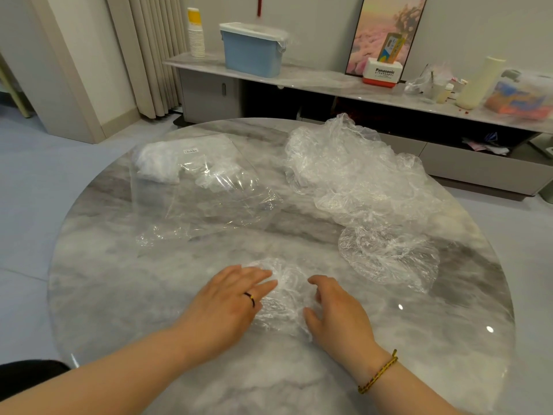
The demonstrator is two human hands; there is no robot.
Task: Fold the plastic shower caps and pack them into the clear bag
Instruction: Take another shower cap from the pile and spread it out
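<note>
Left hand (230, 301), fingers straight, presses the crumpled clear plastic shower cap (284, 298) flat for folding; right hand (338, 313), fingers apart, steadies its three-o'clock edge.

Single head-worn wide-angle view, angled forward and down.

The camera sits above the near edge of a round marble table (119, 295) and faces across it toward a low sideboard (299, 76) at the back of the room. It is close to the left hand (230, 298) and the right hand (335, 310), which lie low in the middle of the frame, with both forearms running in from the bottom edge. The table fills the centre of the view, and the wide lens bows its rim. A curtain (149, 55) leans in at upper left, and floor (24, 205) shows on either side.
</note>
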